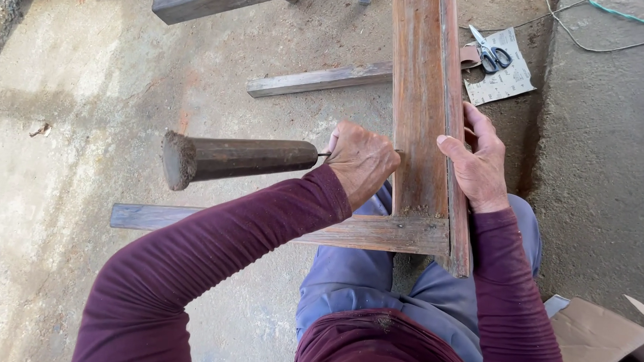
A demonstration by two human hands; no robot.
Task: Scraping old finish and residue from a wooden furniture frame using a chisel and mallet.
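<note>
At frame centre, the left hand is clenched around a round-handled wooden tool against the wooden frame; the right hand clasps its edge. Below lies dusty concrete floor. One pair of scissors rests on one sandpaper sheet, upper right.

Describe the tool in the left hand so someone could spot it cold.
Start at the long reddish wooden frame running up the middle of the view. The left hand presses against its left edge, and from that fist a thick dark round wooden handle sticks out leftward. It is the only cylindrical piece; the nearby loose wood is flat slats.
</note>
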